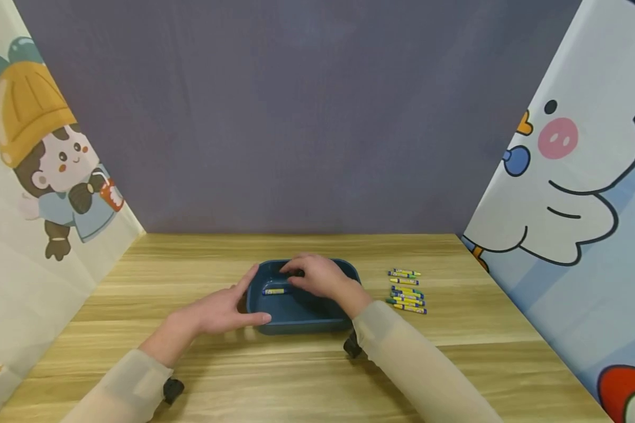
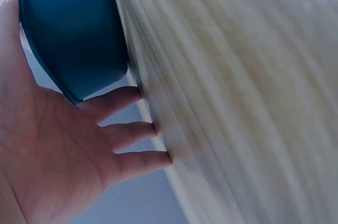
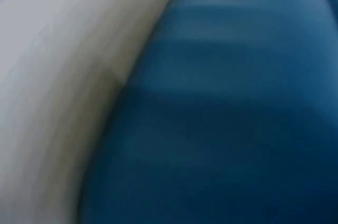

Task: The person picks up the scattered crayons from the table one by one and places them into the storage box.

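A dark blue plastic bin (image 1: 301,328) stands on the table, with one crayon (image 1: 276,291) in a yellow and blue wrapper lying inside. At the bin's left end is my left hand (image 1: 219,311), its thumb at the front corner and its index finger along the rim. In the left wrist view the other fingers (image 2: 134,137) are straight, tips on the table. Over the bin's inside hovers my right hand (image 1: 320,276), fingers bent, with a gap between thumb and index finger; no object shows there. The right wrist view is blurred and shows only the bin's wall (image 3: 222,65) and the table.
Several yellow-wrapped crayons (image 1: 408,296) lie in a loose column on the wooden table (image 1: 455,329), right of the bin. A grey panel (image 1: 296,117) rises behind the table, and printed cartoon sheets flank both sides.
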Demonstrator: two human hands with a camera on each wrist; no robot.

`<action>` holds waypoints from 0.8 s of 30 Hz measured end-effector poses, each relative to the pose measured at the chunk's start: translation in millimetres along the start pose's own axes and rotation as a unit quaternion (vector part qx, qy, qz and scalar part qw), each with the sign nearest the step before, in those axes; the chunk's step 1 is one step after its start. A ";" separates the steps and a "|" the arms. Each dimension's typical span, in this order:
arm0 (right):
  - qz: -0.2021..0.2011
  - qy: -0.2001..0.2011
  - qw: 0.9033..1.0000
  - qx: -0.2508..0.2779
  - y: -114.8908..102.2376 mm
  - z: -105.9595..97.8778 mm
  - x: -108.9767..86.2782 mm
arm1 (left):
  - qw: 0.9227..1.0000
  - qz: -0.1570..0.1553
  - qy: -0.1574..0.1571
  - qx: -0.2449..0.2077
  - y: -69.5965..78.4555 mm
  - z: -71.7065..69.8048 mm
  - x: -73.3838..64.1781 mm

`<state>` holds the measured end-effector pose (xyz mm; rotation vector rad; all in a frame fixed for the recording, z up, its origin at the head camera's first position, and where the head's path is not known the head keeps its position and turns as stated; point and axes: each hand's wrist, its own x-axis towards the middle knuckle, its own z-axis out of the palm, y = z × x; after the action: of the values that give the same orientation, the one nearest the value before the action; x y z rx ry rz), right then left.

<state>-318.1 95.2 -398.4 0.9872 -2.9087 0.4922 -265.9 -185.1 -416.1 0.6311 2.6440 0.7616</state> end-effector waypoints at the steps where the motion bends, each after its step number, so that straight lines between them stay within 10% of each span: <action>1: 0.001 0.003 1.000 0.003 1.0 -2.6 -2.1 | 1.000 0.001 0.000 -0.001 -0.1 0.0 -0.1; 10: -0.029 0.071 0.996 0.054 31.2 -33.7 -27.1 | 1.000 0.008 0.016 -0.003 0.0 1.4 -1.7; 24: 0.113 0.080 0.982 0.126 146.9 -71.1 -103.6 | 1.000 0.008 0.019 0.010 0.5 2.9 -1.7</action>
<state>-328.4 287.9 -386.3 0.6013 -2.8734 0.9253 -263.2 -184.3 -417.9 0.6511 2.6880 0.7592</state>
